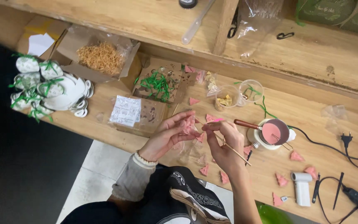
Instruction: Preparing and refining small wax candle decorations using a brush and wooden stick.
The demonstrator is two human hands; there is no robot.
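My left hand [171, 133] pinches a small pink wax-like piece [188, 125] between its fingertips, above the front edge of the wooden table [311, 120]. My right hand [224, 143] holds a thin wooden stick [233, 151] whose tip touches that pink piece. Just right of my hands sits a small pot of pink liquid [273, 132] with a wooden handle, on a white warmer. Several pink triangular pieces [281, 179] lie scattered on the table around my hands.
Two clear cups [239, 94] stand behind my hands. A cardboard box of green strings [159, 84], a box of straw-coloured shreds [101, 57] and a heap of white pouches with green ties [42, 85] lie to the left. A white handheld tool [302, 188] and black cables [332, 147] lie right.
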